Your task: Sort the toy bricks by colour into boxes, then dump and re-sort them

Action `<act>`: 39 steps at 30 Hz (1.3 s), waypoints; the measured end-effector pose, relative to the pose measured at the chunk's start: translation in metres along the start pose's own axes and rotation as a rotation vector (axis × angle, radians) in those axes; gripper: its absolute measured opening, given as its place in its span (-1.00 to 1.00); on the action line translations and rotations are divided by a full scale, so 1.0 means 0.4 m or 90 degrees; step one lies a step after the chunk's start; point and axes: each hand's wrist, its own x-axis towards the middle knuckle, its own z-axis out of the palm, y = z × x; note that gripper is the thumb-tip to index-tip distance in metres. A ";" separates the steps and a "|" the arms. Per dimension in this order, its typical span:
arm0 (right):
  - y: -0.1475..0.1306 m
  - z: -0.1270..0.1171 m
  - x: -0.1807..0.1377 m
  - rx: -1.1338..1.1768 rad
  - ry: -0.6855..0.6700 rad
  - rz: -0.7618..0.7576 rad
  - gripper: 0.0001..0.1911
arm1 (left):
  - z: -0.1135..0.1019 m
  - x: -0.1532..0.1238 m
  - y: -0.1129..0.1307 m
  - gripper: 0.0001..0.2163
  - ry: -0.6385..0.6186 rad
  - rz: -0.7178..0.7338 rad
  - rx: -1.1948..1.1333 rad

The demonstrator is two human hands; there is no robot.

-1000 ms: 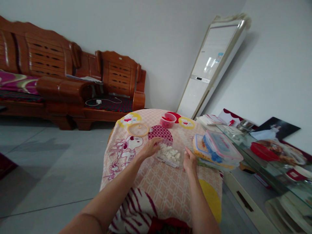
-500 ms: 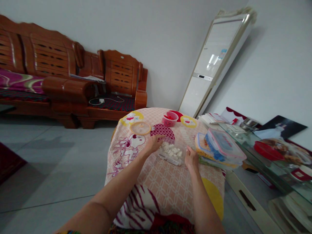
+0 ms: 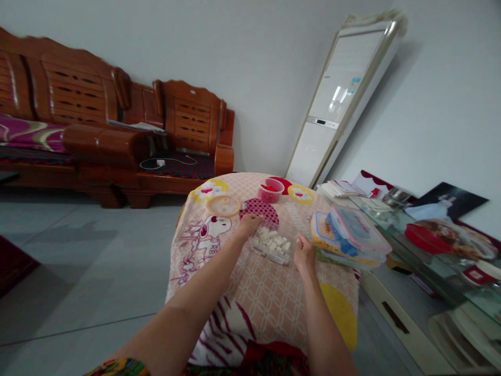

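A clear plastic box (image 3: 269, 255) filled with small white blocks (image 3: 273, 240) lies in the middle of the cloth-covered table (image 3: 270, 292). My left hand (image 3: 249, 225) is at the box's far left edge, fingers closed on the rim. At the right side, my right hand (image 3: 304, 253) pinches the clear edge between thumb and fingers. Whether that edge is the box wall or its see-through lid is hard to tell. Beyond the hands stands a pink round tub (image 3: 271, 191) with red pieces inside. A round clear lid with a yellow rim (image 3: 223, 206) lies flat on the left.
Stacked lidded plastic boxes (image 3: 358, 235) with blue and yellow contents stand right of my right hand. A white strip-like row (image 3: 298, 218) lies beside them. A glass shelf (image 3: 422, 250) carries a red bowl (image 3: 427, 238). A wooden sofa (image 3: 191, 130) and tall white air conditioner (image 3: 332, 104) stand behind.
My hands stay at the box's two sides, with only a slight shift. The whole view has moved slightly; the tub, lid and stacked boxes keep their places.
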 end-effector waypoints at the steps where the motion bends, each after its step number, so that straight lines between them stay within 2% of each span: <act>1: -0.001 0.000 0.000 0.005 0.001 0.002 -0.48 | 0.004 0.003 -0.005 -0.64 -0.004 -0.009 -0.018; 7: -0.009 -0.005 -0.003 0.071 0.011 0.018 -0.49 | 0.013 0.017 -0.018 -0.64 -0.017 -0.023 -0.078; 11: -0.010 -0.017 -0.026 0.212 -0.028 0.136 -0.51 | -0.002 -0.006 -0.015 -0.58 -0.030 -0.014 -0.120; 16: -0.014 -0.046 -0.045 0.434 -0.079 0.264 -0.63 | -0.015 -0.034 -0.019 -0.51 -0.113 -0.032 -0.267; 22: -0.019 -0.056 -0.054 0.581 0.003 0.341 -0.69 | 0.000 -0.025 -0.036 -0.46 -0.117 -0.010 -0.417; 27: -0.012 -0.041 -0.073 0.645 0.077 0.348 -0.75 | -0.003 -0.034 -0.041 -0.50 -0.145 -0.015 -0.448; 32: -0.003 -0.033 -0.083 0.681 0.150 0.337 -0.78 | -0.015 -0.041 -0.044 -0.52 -0.098 0.011 -0.407; 39: 0.015 -0.029 -0.105 0.678 0.146 0.328 -0.75 | -0.018 -0.022 -0.063 -0.64 -0.047 0.056 -0.367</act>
